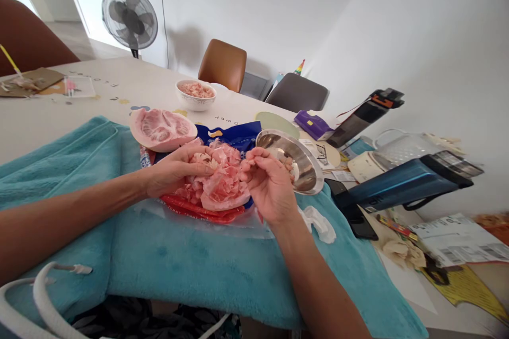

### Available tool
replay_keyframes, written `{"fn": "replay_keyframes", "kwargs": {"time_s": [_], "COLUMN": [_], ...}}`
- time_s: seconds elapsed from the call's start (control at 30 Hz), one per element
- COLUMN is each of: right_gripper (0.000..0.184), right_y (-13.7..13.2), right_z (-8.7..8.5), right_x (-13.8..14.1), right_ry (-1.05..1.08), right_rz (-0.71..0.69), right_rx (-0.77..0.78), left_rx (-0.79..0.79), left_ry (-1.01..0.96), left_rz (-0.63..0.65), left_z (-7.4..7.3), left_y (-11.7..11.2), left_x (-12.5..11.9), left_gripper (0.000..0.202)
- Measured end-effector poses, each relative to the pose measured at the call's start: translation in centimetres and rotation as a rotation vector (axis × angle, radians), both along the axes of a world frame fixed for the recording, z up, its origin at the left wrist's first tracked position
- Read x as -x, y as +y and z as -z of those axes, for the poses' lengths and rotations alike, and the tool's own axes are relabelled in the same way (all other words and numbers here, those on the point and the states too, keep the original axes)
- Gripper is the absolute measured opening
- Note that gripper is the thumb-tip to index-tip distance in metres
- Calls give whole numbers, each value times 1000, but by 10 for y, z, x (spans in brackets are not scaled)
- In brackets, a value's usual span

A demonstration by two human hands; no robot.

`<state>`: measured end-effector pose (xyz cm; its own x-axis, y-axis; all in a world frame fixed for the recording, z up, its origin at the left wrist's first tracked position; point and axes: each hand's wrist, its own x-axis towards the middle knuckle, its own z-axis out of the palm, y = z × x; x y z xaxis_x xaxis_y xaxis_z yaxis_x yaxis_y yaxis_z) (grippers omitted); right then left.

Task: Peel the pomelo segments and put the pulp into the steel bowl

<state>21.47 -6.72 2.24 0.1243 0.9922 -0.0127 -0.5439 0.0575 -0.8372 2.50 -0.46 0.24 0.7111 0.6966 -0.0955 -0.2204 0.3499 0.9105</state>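
Observation:
My left hand (pixel 169 172) is closed around a pale pink piece of pomelo (pixel 202 161), above a heap of pomelo skins (pixel 225 183). My right hand (pixel 274 188) is just to the right of the heap, its thumb and fingertips pinched together; whatever lies between them is too small to make out. Under the heap is a red and blue plastic bag (pixel 207 213). A hollow pomelo rind (pixel 164 130) rests at the back left. Beyond my right hand, partly hidden by it, a steel bowl (pixel 312 169) holds some small pale bits.
A white bowl (pixel 194 101) of pink pomelo flesh stands farther back. A teal towel (pixel 191 265) covers the near table, with crumpled tissue (pixel 321 225) on it. On the right are a phone (pixel 353 214), a blue bottle (pixel 401 185), a dark bottle (pixel 358 122) and papers.

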Motion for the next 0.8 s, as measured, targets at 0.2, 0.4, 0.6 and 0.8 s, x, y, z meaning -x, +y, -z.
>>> {"fn": "replay_keyframes", "kwargs": {"time_s": [0.2,0.4,0.6,0.8], "right_gripper": [7,9,23,10], "right_y": [-3,3,9,12], "right_z": [-23,-17,-4,-14], "right_x": [-34,-103,-123,-82], "right_ry": [-271,-1067,-1215,-1190], "right_rz": [302,633,708,692], "right_rx": [-135,7,-54,-147], "left_rx": [2,2,-16,-174], "left_ry": [-3,-89,-150,-43], "left_rz": [-5,63,66,76], "left_z": [1,2,6,10], "left_y": [-1,3,5,6], "left_x": [0,0,1,7], "left_gripper": [14,14,24,50]}}
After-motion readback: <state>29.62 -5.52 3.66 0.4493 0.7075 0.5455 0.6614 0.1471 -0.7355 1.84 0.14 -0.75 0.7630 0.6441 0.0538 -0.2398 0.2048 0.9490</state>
